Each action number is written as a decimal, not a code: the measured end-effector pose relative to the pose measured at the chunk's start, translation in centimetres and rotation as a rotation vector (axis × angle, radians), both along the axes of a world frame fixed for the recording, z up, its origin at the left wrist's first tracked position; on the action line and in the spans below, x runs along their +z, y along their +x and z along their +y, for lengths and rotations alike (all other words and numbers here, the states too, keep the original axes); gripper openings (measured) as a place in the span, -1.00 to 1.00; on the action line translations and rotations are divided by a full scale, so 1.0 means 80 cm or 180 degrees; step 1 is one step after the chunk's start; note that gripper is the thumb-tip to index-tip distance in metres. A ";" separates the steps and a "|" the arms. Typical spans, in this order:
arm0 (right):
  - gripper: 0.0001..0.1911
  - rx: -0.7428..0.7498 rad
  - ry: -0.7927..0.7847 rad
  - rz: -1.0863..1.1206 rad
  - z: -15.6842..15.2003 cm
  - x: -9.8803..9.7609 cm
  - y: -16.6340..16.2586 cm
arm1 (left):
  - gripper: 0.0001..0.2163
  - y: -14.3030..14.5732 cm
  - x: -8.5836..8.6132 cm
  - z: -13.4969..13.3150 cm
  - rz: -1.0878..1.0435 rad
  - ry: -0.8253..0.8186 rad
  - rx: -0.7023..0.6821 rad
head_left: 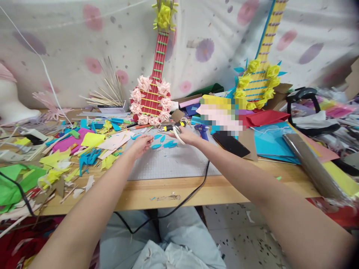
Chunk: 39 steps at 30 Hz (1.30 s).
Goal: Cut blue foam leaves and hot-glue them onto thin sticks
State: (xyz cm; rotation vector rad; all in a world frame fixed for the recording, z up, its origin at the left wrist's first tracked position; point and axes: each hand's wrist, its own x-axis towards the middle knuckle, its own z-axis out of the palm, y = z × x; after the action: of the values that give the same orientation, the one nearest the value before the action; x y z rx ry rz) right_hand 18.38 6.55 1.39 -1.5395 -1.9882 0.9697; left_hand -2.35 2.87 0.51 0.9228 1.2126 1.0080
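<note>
Red craft guitar [151, 101], roses [136, 93] already on, behind grey cutting mat [168, 166]. Right hand [187, 135] gripping white loop-handled tool [177, 136], probably scissors. Left hand [142, 145] pinched; contents unclear. Blue leaves [168, 144] on mat, mostly between hands: apparently cut, still loose.

Carrying a grey cutting mat [179, 166] on the wooden table [202, 192], bearing paper scraps [93, 139] at left, blue sheets [266, 144] at right.
</note>
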 end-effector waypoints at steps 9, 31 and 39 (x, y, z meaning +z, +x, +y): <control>-0.51 0.1046 0.0369 -0.1006 -0.036 0.005 -0.025 | -0.90 0.024 0.001 -0.002 0.0122 0.0480 -0.0028; -0.93 0.1193 -0.2736 0.0275 0.011 0.020 -0.023 | -0.82 0.056 0.027 0.034 0.2046 0.0544 0.0029; -0.82 0.1148 -0.3477 -0.0020 0.031 0.008 -0.033 | -0.80 0.058 0.007 0.047 0.2243 0.0213 0.0187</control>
State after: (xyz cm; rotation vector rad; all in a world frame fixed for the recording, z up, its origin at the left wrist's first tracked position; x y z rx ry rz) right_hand 15.72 8.99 2.02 -1.6189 -1.8230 2.4706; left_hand 2.27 6.63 1.09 1.3635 1.8010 0.7875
